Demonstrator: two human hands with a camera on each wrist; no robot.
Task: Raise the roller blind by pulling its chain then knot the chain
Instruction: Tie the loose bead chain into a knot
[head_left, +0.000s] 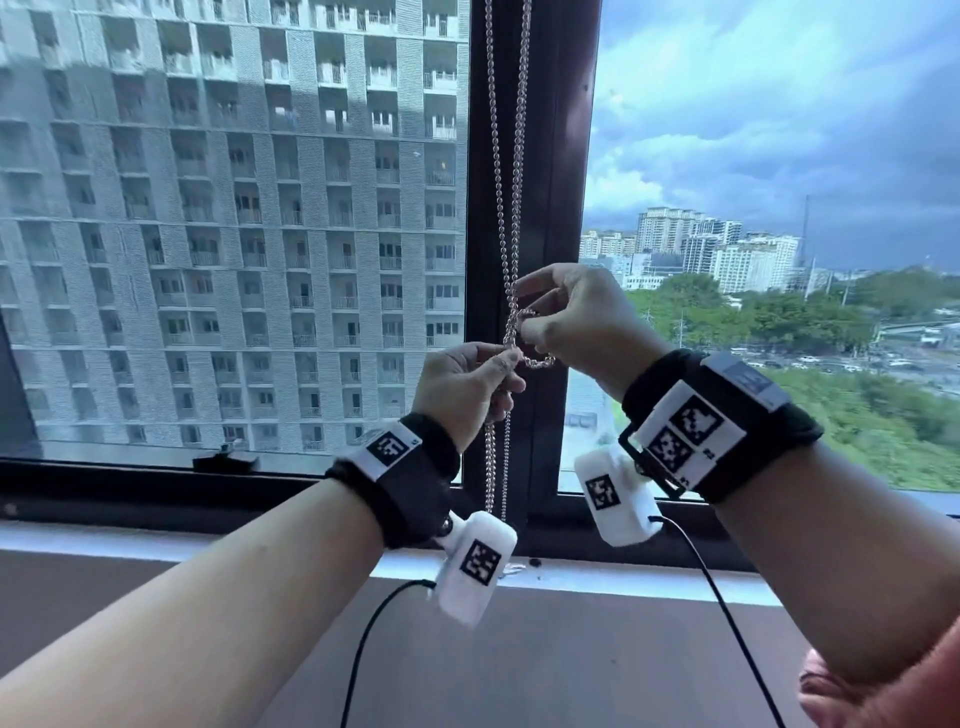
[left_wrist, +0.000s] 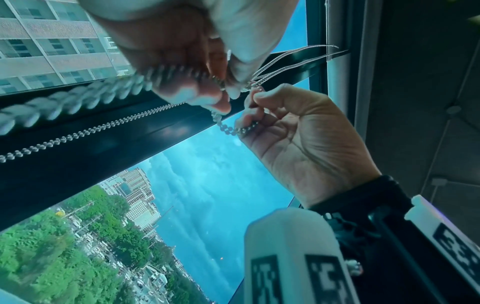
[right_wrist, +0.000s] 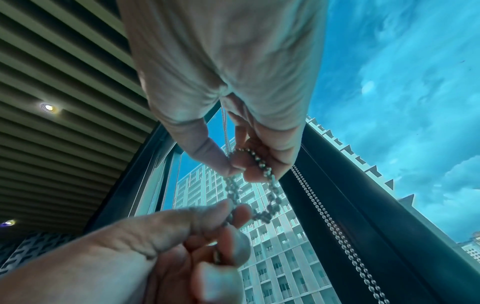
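Observation:
A beaded chain (head_left: 506, 156) hangs as two strands in front of the dark window mullion (head_left: 556, 156). At chest height it is bent into a small loop (head_left: 537, 361) between my hands. My left hand (head_left: 506, 364) pinches the strands just under the loop, and the rest of the chain hangs below that fist. My right hand (head_left: 524, 327) pinches the top of the loop between thumb and forefinger. The right wrist view shows the loop (right_wrist: 270, 185) running from my right hand (right_wrist: 235, 166) down to my left hand (right_wrist: 233, 209). The blind's fabric is not in the head view; the glass is uncovered.
A grey window sill (head_left: 623, 577) runs below my wrists, with the dark lower frame above it. A black latch (head_left: 226, 461) sits on the left pane's bottom rail. Black cables hang from both wrist cameras. A slatted ceiling (right_wrist: 64, 102) with small lights is overhead.

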